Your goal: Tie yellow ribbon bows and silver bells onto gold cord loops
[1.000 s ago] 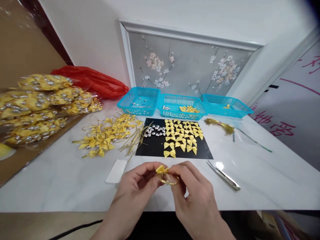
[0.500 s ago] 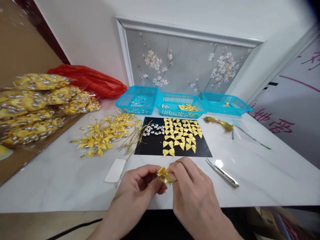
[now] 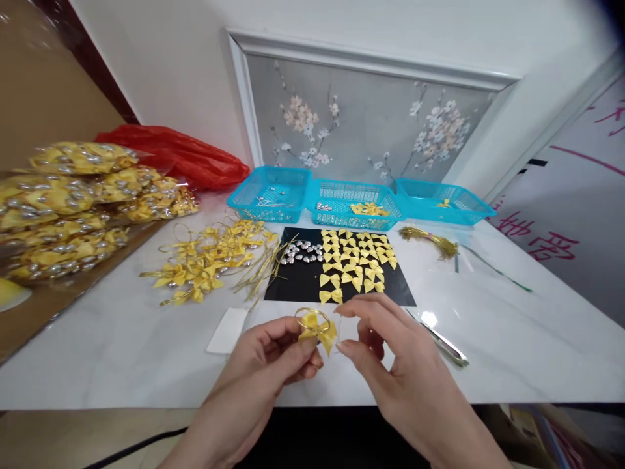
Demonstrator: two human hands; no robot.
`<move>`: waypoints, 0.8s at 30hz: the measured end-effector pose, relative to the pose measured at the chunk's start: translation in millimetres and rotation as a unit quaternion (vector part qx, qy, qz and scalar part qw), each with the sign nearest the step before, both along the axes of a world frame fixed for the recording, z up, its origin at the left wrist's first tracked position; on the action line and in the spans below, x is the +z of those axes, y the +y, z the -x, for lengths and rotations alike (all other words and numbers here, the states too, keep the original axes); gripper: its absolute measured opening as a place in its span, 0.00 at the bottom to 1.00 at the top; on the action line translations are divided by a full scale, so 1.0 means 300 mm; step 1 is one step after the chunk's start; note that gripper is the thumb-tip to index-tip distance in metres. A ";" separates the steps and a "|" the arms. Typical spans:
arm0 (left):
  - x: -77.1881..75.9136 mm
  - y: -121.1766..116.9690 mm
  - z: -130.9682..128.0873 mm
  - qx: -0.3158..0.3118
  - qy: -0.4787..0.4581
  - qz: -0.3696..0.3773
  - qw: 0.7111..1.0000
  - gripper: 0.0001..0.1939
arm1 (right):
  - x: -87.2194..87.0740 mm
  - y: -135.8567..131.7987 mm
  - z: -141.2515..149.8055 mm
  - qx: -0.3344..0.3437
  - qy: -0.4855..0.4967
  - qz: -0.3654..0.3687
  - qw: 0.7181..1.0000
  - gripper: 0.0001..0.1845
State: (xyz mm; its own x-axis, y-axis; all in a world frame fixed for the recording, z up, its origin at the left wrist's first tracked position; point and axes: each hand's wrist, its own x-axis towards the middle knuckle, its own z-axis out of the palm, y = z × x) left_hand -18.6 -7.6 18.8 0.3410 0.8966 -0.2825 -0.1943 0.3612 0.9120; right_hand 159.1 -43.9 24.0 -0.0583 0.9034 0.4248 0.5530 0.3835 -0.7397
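Observation:
Between the thumb and fingers of my left hand [image 3: 278, 358] is a yellow ribbon bow [image 3: 326, 333] with a loop of gold cord [image 3: 312, 318] on it. My right hand [image 3: 390, 352] is just to the right of the bow, thumb and forefinger apart, with nothing visible between them. Beyond my hands lies a black mat [image 3: 293, 290] bearing rows of yellow bows [image 3: 351, 260] and a cluster of silver beads [image 3: 301, 251]. Gold cords [image 3: 258, 270] lie across the mat's left edge. To the right of my right hand rests a pair of metal tweezers [image 3: 446, 345], partly hidden by it.
Blue baskets [image 3: 273, 212] stand along the wall, holding beads and bows. Finished-looking bows with cords [image 3: 205, 260] are heaped on the left, near bagged bows [image 3: 73, 202] in a carton. A cord bundle [image 3: 430, 241] lies at right, a white card [image 3: 227, 331] by my left hand.
My right hand has let go of the bow and drawn back to the right, its fingers parting. In my left hand the bow has turned, showing the gold loop on top.

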 end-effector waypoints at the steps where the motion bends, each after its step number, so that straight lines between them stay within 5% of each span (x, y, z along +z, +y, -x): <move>1: 0.000 -0.001 0.001 0.001 0.005 -0.004 1.000 0.07 | 0.006 0.001 0.002 0.010 0.002 0.004 1.000 0.15; 5: -0.011 -0.005 0.016 0.018 0.023 -0.019 0.999 0.08 | 0.016 0.018 0.029 0.036 0.004 0.004 0.999 0.17; 11: -0.031 -0.016 0.054 0.031 0.034 -0.070 0.997 0.08 | 0.005 0.045 0.097 0.032 -0.009 0.014 0.999 0.05; 17: -0.011 -0.029 0.083 0.058 0.055 -0.129 0.988 0.03 | 0.031 0.036 0.157 0.105 0.005 0.018 0.994 0.12; 24: -0.002 -0.048 0.122 0.053 -0.042 0.017 0.998 0.10 | 0.054 0.075 0.119 0.117 0.080 0.104 0.984 0.15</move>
State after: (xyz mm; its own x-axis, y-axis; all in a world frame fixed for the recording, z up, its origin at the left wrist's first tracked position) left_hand -55.3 -21.9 18.1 0.2693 0.9191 -0.2878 -0.3078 0.3653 0.8786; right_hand 123.5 -21.3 40.3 -0.2230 0.9414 0.2530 0.3383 0.3182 -0.8856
